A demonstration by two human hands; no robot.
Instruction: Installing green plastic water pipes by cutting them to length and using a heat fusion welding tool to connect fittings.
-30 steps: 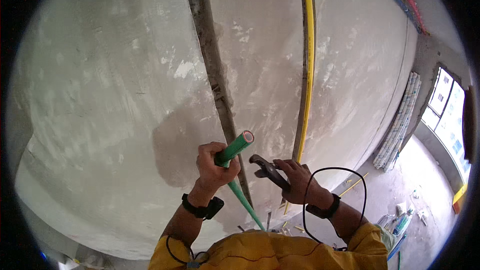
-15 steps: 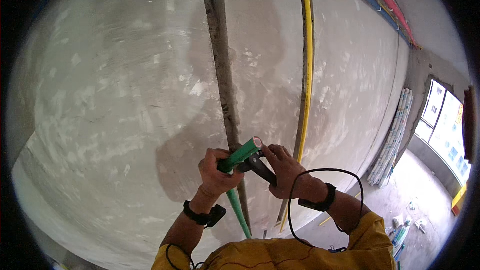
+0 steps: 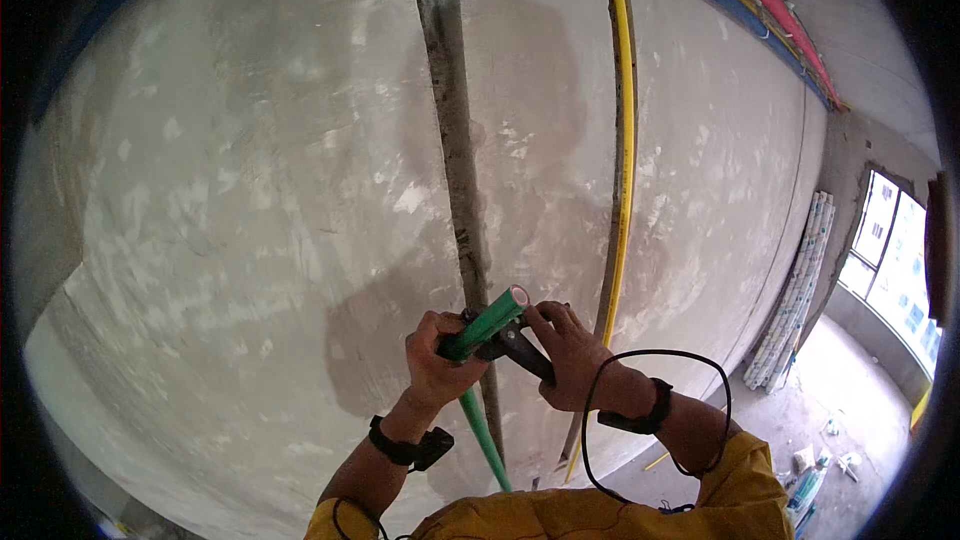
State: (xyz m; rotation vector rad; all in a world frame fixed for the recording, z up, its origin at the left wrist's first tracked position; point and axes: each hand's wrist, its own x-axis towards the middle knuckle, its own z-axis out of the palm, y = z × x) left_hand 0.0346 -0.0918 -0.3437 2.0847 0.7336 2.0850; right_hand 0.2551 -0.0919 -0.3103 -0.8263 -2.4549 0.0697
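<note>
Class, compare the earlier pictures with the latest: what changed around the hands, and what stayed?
The right hand moved left, bringing the dark tool across the gap to the green pipe. The left hand still grips that pipe; the yellow pipe stays along the wall.

No lettering, number, brand or sign can be read. Tiny dark marks run along the yellow pipe [image 3: 628,155] set in the wall at two o'clock, and coloured patterning covers the long wrapped bundle [image 3: 795,295] at a little past three o'clock, both too small and blurred to make out as words. Any print on the green pipe [image 3: 495,318] near six o'clock, or on the green-and-white packaging [image 3: 806,488] on the floor at four o'clock, is likewise too indistinct to tell.
</note>
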